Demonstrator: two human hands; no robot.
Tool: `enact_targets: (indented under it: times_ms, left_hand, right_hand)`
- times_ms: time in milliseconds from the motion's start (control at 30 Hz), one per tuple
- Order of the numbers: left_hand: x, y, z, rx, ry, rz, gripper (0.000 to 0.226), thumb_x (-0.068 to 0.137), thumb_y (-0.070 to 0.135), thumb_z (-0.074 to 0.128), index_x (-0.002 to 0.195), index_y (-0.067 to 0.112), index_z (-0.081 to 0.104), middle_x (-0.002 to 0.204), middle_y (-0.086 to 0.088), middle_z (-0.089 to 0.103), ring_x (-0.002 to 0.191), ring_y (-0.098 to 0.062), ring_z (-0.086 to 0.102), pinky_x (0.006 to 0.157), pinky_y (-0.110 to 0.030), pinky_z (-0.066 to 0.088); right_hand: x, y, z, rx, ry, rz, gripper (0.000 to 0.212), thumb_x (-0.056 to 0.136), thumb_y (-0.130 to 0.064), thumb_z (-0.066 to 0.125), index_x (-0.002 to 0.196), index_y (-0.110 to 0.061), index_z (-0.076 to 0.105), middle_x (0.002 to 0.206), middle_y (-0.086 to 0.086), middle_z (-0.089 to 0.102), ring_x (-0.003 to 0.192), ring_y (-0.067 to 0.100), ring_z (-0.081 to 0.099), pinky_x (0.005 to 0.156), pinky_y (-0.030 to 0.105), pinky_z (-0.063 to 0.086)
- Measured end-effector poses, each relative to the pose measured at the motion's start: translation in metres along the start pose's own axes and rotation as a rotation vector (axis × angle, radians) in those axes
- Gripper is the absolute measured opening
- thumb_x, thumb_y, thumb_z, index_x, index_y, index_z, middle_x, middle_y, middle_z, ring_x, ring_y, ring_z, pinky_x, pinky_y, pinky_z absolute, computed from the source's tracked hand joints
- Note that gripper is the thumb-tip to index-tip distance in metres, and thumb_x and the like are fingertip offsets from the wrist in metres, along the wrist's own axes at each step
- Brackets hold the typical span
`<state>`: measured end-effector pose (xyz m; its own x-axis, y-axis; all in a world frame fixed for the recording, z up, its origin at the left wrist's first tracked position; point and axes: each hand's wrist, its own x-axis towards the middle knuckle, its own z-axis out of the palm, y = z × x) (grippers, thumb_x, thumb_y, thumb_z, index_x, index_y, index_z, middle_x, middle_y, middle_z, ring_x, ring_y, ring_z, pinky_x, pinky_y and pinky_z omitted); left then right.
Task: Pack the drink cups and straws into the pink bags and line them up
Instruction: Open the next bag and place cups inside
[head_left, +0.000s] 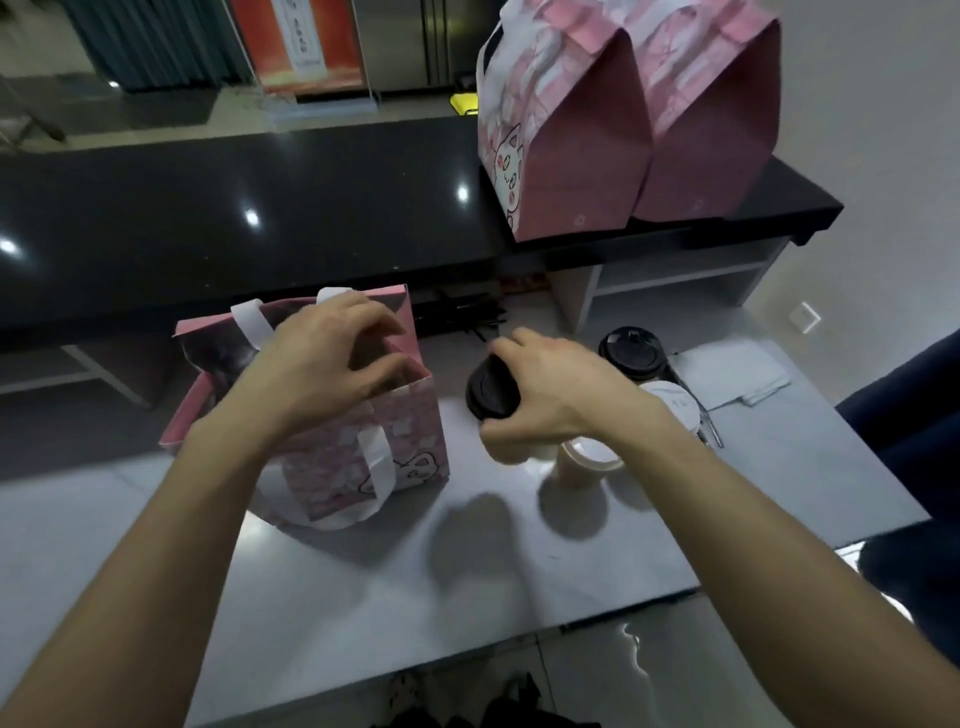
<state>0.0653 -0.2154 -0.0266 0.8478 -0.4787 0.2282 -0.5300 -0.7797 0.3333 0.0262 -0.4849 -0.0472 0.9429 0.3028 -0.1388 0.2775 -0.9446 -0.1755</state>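
An open pink bag (410, 447) with white handles and a cat print stands on the white counter (467, 582). My left hand (327, 364) grips the bag's top edge and holds its mouth open. Just right of the bag, my right hand (550, 395) grips a pale drink cup with a black lid (491, 389), lifted off the counter and tilted. Beside it stand a pale cup with a clear lid (587, 460), a white-lidded cup (670, 410) and a black-lidded cup (631, 349). Dark straws (457, 314) lie behind the bag.
Two closed pink bags (587, 156) (717, 130) stand side by side on the raised black counter (260, 208) at the back right. White folded paper (737, 374) lies right of the cups. A person in dark clothes (914, 441) is at the right edge.
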Motion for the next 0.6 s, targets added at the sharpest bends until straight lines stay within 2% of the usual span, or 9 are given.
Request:
enact_targets:
  times_ms: [100,200,333,433,467,533,600]
  left_hand:
    - [-0.007,-0.011,-0.008,0.031,0.037,-0.065,0.018,0.098,0.03,0.072,0.116,0.029,0.073,0.111,0.012,0.066,0.102,-0.012,0.064,0.085,-0.03,0.057]
    - [-0.014,-0.031,-0.018,0.086,-0.013,-0.179,0.019,0.099,0.019,0.072,0.109,0.034,0.073,0.099,0.019,0.062,0.088,-0.002,0.062,0.072,-0.018,0.049]
    - [-0.02,-0.052,-0.032,0.171,-0.164,-0.305,0.023,0.1,0.02,0.072,0.102,0.043,0.074,0.097,0.015,0.066,0.083,0.0,0.061,0.069,-0.023,0.054]
    - [-0.027,-0.065,-0.037,0.241,-0.24,-0.32,0.018,0.094,0.029,0.08,0.107,0.04,0.077,0.106,0.009,0.071,0.086,0.0,0.059,0.077,-0.031,0.06]
    - [-0.028,-0.069,-0.038,0.247,-0.259,-0.299,0.024,0.089,0.036,0.085,0.112,0.04,0.077,0.111,0.009,0.073,0.092,-0.003,0.062,0.081,-0.032,0.06]
    - [-0.029,-0.079,-0.04,0.216,-0.267,-0.229,0.054,0.078,0.053,0.089,0.126,0.038,0.073,0.125,0.013,0.072,0.114,-0.01,0.065,0.102,-0.035,0.056]
    - [-0.031,-0.088,-0.042,0.2,-0.256,-0.177,0.088,0.065,0.075,0.079,0.142,0.035,0.063,0.143,0.015,0.063,0.14,-0.012,0.053,0.128,-0.042,0.035]
  right_hand:
    - [0.005,-0.003,-0.044,0.063,0.18,-0.022,0.091,0.065,-0.085,0.052,0.134,-0.026,0.059,0.114,0.0,0.059,0.098,0.026,0.061,0.085,0.039,0.051]
    - [0.019,-0.01,-0.074,0.162,0.348,-0.048,0.083,0.071,-0.083,0.054,0.132,-0.027,0.06,0.111,-0.001,0.06,0.099,0.024,0.06,0.086,0.041,0.052]
    - [0.045,-0.03,-0.1,0.341,0.466,-0.131,0.068,0.079,-0.076,0.058,0.124,-0.026,0.064,0.107,-0.003,0.063,0.095,0.019,0.061,0.077,0.033,0.048]
    - [0.062,-0.052,-0.106,0.384,0.43,-0.154,0.062,0.083,-0.078,0.054,0.114,-0.025,0.067,0.096,-0.008,0.067,0.087,0.012,0.064,0.071,0.035,0.052]
    - [0.068,-0.059,-0.105,0.381,0.398,-0.157,0.064,0.085,-0.079,0.053,0.114,-0.024,0.068,0.096,-0.009,0.067,0.087,0.011,0.064,0.071,0.036,0.054]
    - [0.077,-0.07,-0.1,0.393,0.297,-0.18,0.067,0.085,-0.083,0.054,0.118,-0.026,0.067,0.099,-0.011,0.067,0.09,0.008,0.065,0.074,0.035,0.057]
    - [0.086,-0.082,-0.093,0.387,0.167,-0.23,0.073,0.079,-0.087,0.057,0.123,-0.029,0.066,0.106,-0.013,0.067,0.096,0.005,0.065,0.08,0.035,0.059]
